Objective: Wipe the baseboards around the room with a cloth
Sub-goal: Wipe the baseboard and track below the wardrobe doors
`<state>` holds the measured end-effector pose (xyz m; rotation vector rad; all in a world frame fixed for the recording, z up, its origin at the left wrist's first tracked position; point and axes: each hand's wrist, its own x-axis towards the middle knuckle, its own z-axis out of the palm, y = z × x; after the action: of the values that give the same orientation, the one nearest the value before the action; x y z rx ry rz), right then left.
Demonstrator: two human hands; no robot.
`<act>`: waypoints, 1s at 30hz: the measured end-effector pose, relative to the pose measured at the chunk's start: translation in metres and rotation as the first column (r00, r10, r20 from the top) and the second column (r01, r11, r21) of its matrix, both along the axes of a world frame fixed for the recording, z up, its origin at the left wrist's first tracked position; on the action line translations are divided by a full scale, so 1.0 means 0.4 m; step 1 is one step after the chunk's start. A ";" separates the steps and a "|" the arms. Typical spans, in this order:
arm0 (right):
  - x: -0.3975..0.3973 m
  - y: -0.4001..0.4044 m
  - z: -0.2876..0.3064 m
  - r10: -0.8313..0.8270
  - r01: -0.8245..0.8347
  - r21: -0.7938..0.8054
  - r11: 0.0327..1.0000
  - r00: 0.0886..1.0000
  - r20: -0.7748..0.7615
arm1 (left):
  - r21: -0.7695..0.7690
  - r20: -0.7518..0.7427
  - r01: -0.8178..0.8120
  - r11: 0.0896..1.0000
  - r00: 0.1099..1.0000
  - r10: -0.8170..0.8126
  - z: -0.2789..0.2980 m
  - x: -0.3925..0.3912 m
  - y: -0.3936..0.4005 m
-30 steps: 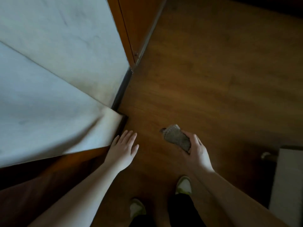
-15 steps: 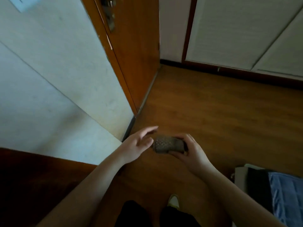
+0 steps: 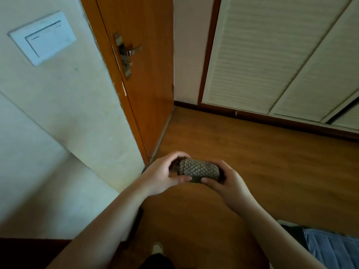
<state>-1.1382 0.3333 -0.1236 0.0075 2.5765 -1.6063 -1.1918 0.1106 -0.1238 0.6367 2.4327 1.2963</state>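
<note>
Wooden door [image 3: 147,78], standing ajar, with a metal lever handle [image 3: 130,51] and latch plate on its edge. White wall [image 3: 64,117] at left carrying a white switch plate [image 3: 42,36]. Louvred closet doors [image 3: 272,55] at upper right, pale, in a dark wood frame. Wood-grain floor [image 3: 272,162]. Blue quilted fabric [image 3: 334,249] at the lower right corner. A pale shoe [image 3: 157,247] at bottom centre.

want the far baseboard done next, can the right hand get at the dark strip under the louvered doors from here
Probably not as things stand. The right hand and the left hand both hold the cloth, and bare floor separates them from the baseboard; the path itself looks free.
</note>
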 end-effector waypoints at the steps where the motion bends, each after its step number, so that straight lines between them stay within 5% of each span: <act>1: -0.022 -0.016 0.007 -0.005 0.005 -0.020 1.000 1.000 0.007 | 0.022 -0.013 -0.004 1.000 1.000 0.004 0.003 -0.022 -0.015; 11: -0.196 -0.080 0.021 0.069 -0.071 -0.030 0.997 0.996 -0.063 | 0.067 -0.125 0.059 0.996 0.991 -0.050 0.029 -0.227 -0.058; 20: -0.425 0.061 -0.031 -0.086 0.081 -0.070 0.994 0.993 -0.081 | 0.042 -0.026 0.006 0.999 1.000 -0.005 -0.007 -0.456 0.114; 30: -0.715 0.239 -0.042 -0.035 0.029 -0.058 0.998 0.995 -0.098 | -0.123 0.032 0.105 0.987 0.994 -0.102 0.006 -0.720 0.261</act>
<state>-1.4241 0.4289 -0.1403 -0.0358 2.6147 -1.7328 -1.4799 0.2150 -0.1216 0.6982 2.4030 1.0963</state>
